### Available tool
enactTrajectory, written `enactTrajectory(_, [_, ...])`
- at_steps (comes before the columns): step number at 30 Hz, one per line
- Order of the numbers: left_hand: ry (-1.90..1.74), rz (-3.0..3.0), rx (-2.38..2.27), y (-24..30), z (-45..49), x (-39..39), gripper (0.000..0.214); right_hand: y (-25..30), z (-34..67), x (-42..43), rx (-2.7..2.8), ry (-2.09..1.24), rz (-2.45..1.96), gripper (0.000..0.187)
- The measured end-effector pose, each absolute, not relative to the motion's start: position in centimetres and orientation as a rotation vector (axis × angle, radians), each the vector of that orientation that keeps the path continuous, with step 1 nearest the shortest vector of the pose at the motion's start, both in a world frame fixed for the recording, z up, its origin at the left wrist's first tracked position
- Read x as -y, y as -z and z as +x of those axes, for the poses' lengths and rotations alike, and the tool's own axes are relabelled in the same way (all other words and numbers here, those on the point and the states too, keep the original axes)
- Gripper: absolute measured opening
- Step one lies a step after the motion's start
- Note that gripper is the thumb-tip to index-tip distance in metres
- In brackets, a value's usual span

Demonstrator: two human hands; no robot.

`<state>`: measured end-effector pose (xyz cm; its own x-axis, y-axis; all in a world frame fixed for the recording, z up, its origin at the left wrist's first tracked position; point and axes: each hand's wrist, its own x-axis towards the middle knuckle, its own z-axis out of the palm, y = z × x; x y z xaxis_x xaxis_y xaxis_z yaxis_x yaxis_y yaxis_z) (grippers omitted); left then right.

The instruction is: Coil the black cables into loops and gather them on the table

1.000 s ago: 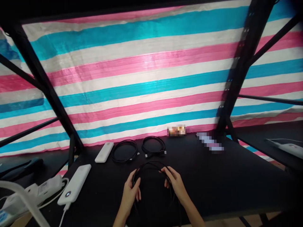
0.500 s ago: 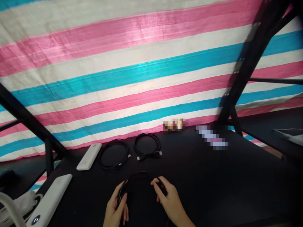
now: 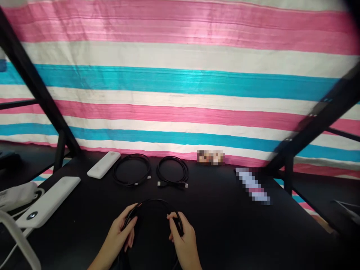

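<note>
A black cable [image 3: 153, 203] is looped into a coil on the black table [image 3: 225, 225] near its front edge. My left hand [image 3: 121, 233] grips the coil's left side with its fingers closed round it. My right hand [image 3: 182, 238] pinches the coil's right side. Farther back lie two more coiled black cables, one on the left [image 3: 131, 174] and one on the right [image 3: 172, 176], each flat on the table and apart from my hands.
A white power bank [image 3: 103, 169] lies left of the coils and a larger one [image 3: 47, 206] with a lit indicator nearer the left edge, beside a white power strip [image 3: 17, 195]. Black frame struts [image 3: 36, 86] rise at both sides before a striped tarp [image 3: 180, 93].
The view has swung down and to the left. Both hands have stayed on the coil and drawn a little nearer to me.
</note>
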<state>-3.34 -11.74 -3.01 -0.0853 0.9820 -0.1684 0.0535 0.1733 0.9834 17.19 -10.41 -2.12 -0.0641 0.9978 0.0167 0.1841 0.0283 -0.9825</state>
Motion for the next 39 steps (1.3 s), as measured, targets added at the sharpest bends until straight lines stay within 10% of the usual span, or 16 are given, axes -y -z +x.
enactTrajectory(39, [-1.333,1.162,-1.295,1.2,-3.3,11.6,0.05,0.4,17.6,10.9,1.232,-1.441,-1.137,0.054])
